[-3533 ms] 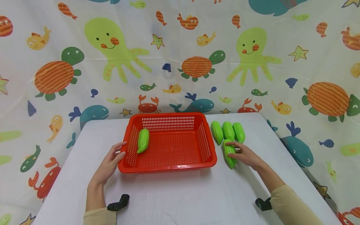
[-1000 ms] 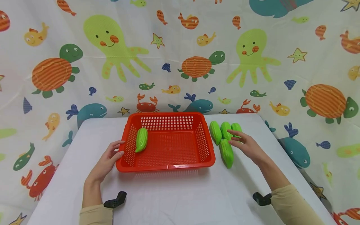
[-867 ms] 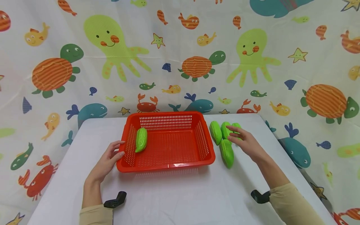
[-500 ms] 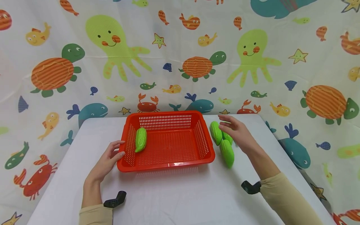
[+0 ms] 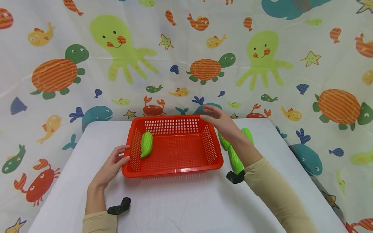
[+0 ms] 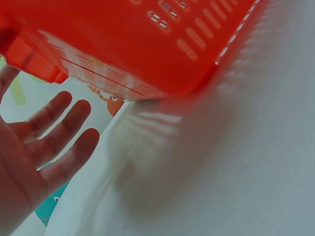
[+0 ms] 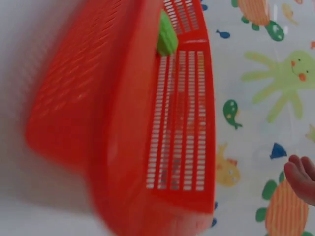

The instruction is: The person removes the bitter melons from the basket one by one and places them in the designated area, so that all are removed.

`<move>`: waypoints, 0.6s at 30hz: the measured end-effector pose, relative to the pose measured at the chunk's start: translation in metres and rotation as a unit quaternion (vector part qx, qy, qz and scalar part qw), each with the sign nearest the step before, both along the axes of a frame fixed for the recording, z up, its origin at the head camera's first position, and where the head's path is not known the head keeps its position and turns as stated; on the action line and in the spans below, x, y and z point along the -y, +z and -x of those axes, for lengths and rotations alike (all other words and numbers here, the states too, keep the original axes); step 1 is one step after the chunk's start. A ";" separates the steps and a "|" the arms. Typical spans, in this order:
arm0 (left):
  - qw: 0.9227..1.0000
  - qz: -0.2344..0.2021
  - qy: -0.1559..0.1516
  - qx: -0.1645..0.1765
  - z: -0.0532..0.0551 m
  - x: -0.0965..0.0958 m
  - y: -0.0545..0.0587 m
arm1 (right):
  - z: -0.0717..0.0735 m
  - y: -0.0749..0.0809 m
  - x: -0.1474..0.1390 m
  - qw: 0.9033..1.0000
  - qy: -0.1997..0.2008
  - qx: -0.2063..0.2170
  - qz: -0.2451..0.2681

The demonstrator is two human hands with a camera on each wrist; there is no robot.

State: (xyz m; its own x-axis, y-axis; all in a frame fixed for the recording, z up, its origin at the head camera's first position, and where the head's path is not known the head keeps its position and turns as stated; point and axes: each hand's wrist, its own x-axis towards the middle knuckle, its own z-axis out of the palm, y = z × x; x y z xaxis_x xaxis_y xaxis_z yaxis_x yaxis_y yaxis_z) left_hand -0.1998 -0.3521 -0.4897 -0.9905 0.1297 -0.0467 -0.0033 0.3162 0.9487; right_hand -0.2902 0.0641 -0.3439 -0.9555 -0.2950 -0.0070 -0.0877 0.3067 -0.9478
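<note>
A red plastic basket stands on the white table with one green toy bitter melon lying at its left side. My left hand touches the basket's left rim with thumb and forefinger; in the left wrist view its other fingers are spread apart beside the basket wall. My right hand hovers at the basket's back right corner, holding nothing, fingers loosely stretched. Beneath the right forearm lie more toy bitter melons, one in front and one at the right, others partly or wholly hidden by the arm.
A black wrist camera sits by the left cuff, another camera by the right cuff. Behind the table hangs a white curtain printed with sea animals, close to the basket's back rim.
My right hand let go of the front bitter melon, rose over the others and moved left to the basket's back right corner. The left hand stays at the left rim.
</note>
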 end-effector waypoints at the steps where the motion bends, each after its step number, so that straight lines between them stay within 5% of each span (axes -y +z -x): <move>1: 1.000 0.001 0.001 0.000 0.000 0.000 0.000 | 0.002 0.001 0.006 1.000 0.004 0.004 0.006; 18: 1.000 0.002 0.003 0.005 0.000 0.000 -0.001 | 0.033 -0.004 0.103 0.991 0.131 0.009 -0.030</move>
